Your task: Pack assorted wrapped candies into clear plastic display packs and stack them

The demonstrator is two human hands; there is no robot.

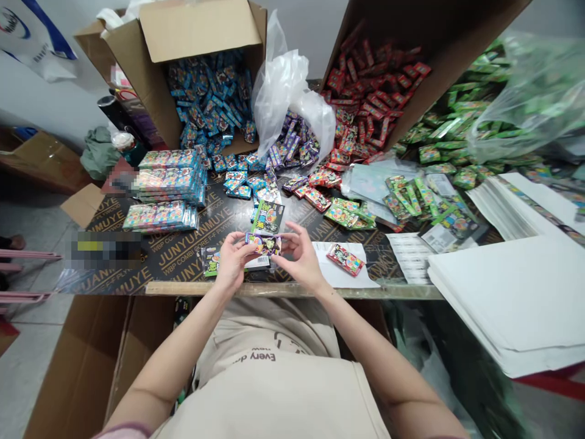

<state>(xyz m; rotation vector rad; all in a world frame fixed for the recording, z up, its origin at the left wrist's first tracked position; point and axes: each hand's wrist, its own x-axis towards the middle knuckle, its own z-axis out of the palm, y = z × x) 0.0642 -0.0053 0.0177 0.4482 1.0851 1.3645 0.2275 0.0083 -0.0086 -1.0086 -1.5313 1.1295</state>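
Note:
A small purple candy packet (265, 244) is held level above the table, close to its front edge. My left hand (234, 257) pinches the packet's left end. My right hand (300, 256) has its thumb and fingers at the right end, curled around it. Just behind the packet is a black-and-green printed pouch (270, 214). Another clear-edged pouch (211, 263) lies partly hidden under my left hand. To the right of my right hand, a red candy packet (346, 259) rests on a white paper sheet (331, 277).
Cartons of blue packets (212, 97) and red packets (375, 103) lie tipped open at the back. Between them, a plastic bag spills purple packets (292, 143). Wrapped stacks (167, 183) stand left. Green packets (351, 213) and white card sheets (516, 292) are at right.

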